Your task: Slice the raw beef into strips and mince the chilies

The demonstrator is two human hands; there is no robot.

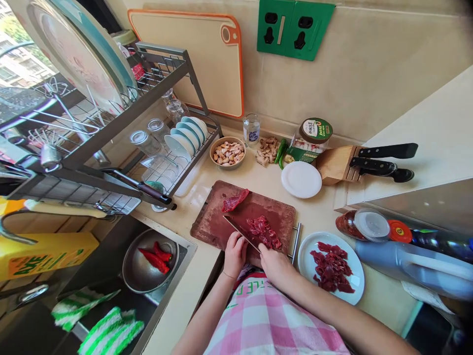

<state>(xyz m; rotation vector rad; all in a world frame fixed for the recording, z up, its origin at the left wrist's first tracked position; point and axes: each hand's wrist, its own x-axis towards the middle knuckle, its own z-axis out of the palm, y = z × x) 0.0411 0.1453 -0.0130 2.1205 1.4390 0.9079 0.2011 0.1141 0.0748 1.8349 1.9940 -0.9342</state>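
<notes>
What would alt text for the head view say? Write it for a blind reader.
Two hands work at a cutting board: the left hand holds a knife, the right hand rests by sliced meat. A plate of slices sits to the right; red chilies lie in a bowl in the sink.

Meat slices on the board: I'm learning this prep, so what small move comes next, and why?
Probably lift the slices on the knife to the plate. Both hands gather them against the blade; the plate already holds sliced meat, and one uncut piece waits.
</notes>
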